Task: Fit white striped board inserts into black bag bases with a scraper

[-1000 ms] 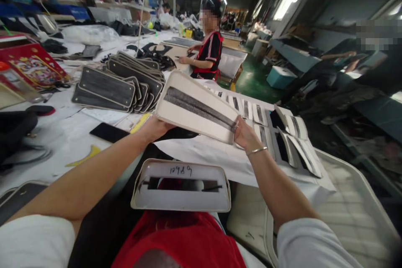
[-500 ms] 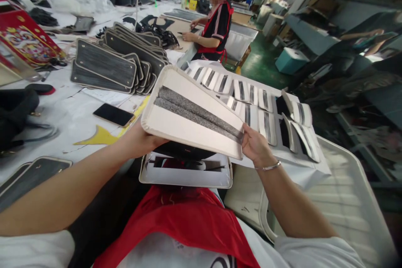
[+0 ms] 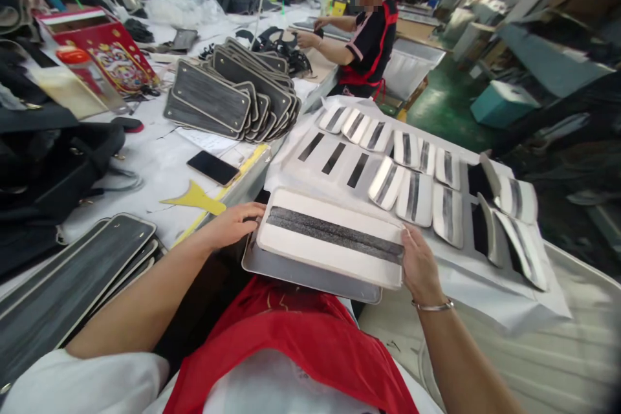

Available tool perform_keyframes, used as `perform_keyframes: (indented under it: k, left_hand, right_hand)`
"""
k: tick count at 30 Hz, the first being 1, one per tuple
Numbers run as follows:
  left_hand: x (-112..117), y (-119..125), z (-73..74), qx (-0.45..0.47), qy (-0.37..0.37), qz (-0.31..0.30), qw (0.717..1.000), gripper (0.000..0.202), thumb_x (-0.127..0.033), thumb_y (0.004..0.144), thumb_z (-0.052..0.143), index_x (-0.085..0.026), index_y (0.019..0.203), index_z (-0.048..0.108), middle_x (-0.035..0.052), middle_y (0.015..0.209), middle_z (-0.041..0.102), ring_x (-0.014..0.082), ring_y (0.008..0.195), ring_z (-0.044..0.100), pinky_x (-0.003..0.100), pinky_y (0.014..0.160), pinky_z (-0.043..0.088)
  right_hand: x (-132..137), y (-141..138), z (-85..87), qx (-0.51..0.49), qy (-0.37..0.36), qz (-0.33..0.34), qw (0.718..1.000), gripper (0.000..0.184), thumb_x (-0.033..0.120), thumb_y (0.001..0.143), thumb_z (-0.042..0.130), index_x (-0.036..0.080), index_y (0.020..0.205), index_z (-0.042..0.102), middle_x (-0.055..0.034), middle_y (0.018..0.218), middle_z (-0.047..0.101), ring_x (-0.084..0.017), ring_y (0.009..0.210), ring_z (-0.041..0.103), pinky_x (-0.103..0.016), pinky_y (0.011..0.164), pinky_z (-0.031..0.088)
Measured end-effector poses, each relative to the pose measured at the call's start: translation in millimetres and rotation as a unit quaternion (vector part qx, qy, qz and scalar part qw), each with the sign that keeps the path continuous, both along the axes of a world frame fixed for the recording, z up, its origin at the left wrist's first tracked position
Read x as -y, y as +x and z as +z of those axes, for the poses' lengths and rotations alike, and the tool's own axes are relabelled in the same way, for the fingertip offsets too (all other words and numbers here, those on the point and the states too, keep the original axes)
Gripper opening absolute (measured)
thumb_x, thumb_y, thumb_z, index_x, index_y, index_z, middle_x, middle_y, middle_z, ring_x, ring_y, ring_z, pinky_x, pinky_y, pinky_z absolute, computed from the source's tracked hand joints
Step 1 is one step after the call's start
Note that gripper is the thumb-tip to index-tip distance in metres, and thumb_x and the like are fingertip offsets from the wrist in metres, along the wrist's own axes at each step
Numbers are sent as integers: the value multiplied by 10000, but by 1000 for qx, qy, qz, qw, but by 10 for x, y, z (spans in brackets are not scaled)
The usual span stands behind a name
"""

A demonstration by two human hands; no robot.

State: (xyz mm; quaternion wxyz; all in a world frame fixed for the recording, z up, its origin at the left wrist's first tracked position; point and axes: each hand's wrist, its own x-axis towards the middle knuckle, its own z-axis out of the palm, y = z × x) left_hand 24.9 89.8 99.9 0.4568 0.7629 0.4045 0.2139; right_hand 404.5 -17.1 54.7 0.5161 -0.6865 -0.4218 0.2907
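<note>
A white bag-base panel with a dark grey strip along its middle lies nearly level in front of my red apron. My right hand pinches its right end, thumb on top. At the left end, the bent fingers of my left hand grip the panel's edge; part of that grip is hidden. Directly beneath the panel, a grey piece with a pale rim sticks out toward me. How the two pieces touch cannot be made out.
Several striped white panels lie on a sheet-covered surface at right. Dark panels are piled on the left table, near a phone and a yellow piece. More dark panels lie beside my left arm. A co-worker works beyond.
The white panel has come down from a tilted, raised position to nearly level over the pale-rimmed piece, covering its open inside. Both hands have lowered with it. My view has turned left.
</note>
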Motion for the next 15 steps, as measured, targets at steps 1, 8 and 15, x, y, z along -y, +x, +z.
perform_keyframes:
  k: [1,8,15]
  left_hand:
    - [24,-54,-48,20,-17,25,999,284,-287,710,525,-209,912,709,25,1156,631,248,1105,545,360,1028,372]
    - [257,-99,-414,44,-12,170,984,451,-415,764,570,-185,1151,585,92,1312,504,265,1215,454,394,1001,399]
    - [304,79,-560,-60,60,181,980,555,-294,713,583,-157,1239,475,106,1358,429,257,1259,396,387,1097,271]
  right_hand:
    - [-6,-41,-26,40,-1,2,999,390,474,862,465,199,1110,584,-53,1112,610,-201,1030,542,-361,953,385]
    - [-32,-205,-161,216,-12,65,974,375,372,889,373,191,1158,561,-90,1167,578,-221,1072,518,-403,957,378]
    - [29,79,43,330,-50,237,912,310,238,778,475,201,1050,618,-78,1087,600,-227,1019,551,-411,922,431]
